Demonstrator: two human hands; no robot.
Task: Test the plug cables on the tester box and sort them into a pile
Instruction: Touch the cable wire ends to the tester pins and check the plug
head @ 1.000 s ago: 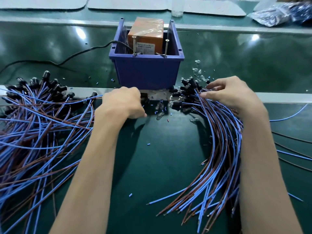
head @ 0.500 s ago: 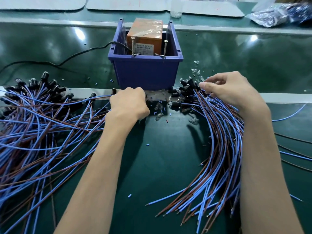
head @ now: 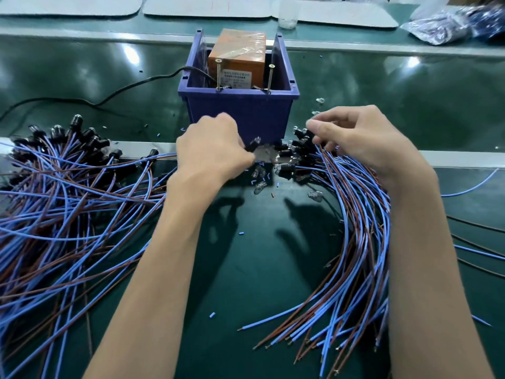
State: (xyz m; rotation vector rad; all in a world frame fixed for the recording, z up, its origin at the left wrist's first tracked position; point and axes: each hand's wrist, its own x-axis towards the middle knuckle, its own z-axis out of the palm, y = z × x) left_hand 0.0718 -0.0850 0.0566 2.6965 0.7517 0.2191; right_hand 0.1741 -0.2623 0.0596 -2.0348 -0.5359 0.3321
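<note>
My green bench [head: 259, 269] carries a blue bin [head: 237, 116] at its middle. A sprawling pile of plug cables [head: 68, 214] lies left, a curved bundle [head: 355, 242] right. Loose glass bulbs [head: 259, 184] lie between them, and a black cord [head: 109, 97] behind.

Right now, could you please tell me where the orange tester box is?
In the head view, the orange tester box stands inside the blue bin at upper centre, just beyond the left hand and right hand.
</note>
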